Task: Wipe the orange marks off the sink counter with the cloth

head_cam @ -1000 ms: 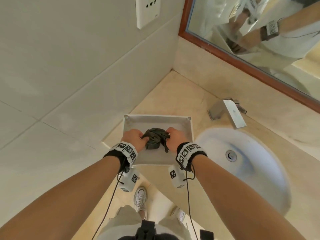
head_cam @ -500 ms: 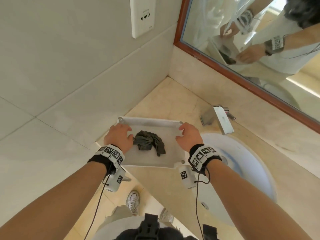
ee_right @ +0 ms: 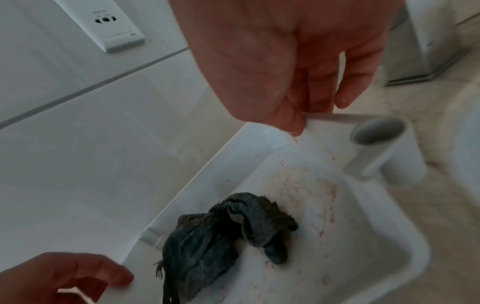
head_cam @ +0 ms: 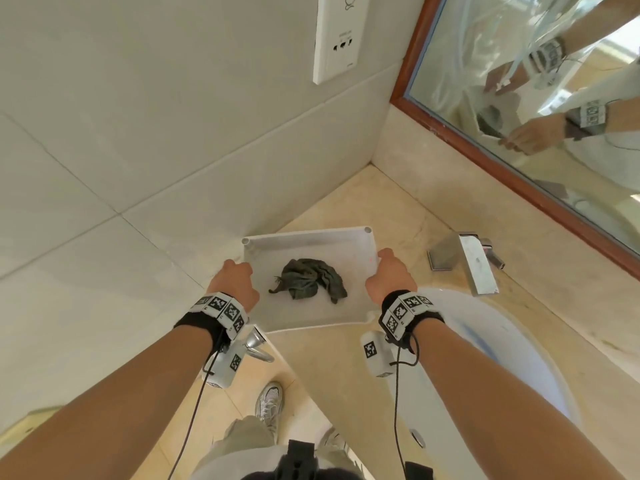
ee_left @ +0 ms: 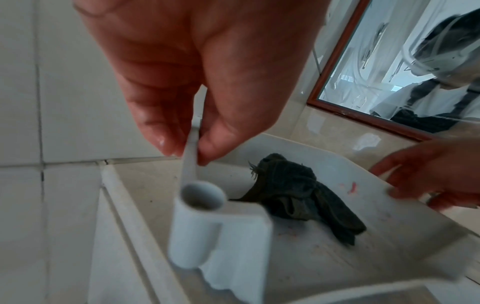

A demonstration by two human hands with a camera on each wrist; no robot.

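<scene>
A crumpled dark grey cloth (head_cam: 308,279) lies loose in the middle of a white plastic tray (head_cam: 304,238) on the beige sink counter (head_cam: 391,206). My left hand (head_cam: 242,270) grips the tray's left rim, pinching it between thumb and fingers (ee_left: 166,142) in the left wrist view. On the opposite side my right hand (head_cam: 382,263) pinches the right rim (ee_right: 315,115). Faint orange-red smears (ee_right: 306,185) mark the tray floor beside the cloth (ee_right: 228,232), and a small red fleck (ee_left: 351,187) sits near the right wall. Neither hand touches the cloth (ee_left: 298,197).
A white sink basin (head_cam: 512,368) lies to the right, with a square chrome tap (head_cam: 476,268) behind it. A tiled wall with a socket (head_cam: 337,36) rises on the left. A wood-framed mirror (head_cam: 519,98) lines the back. The counter edge drops off below the tray.
Both hands let go of the cloth, which stayed in the tray. They moved apart to the tray's left and right sides and now pinch its rims.
</scene>
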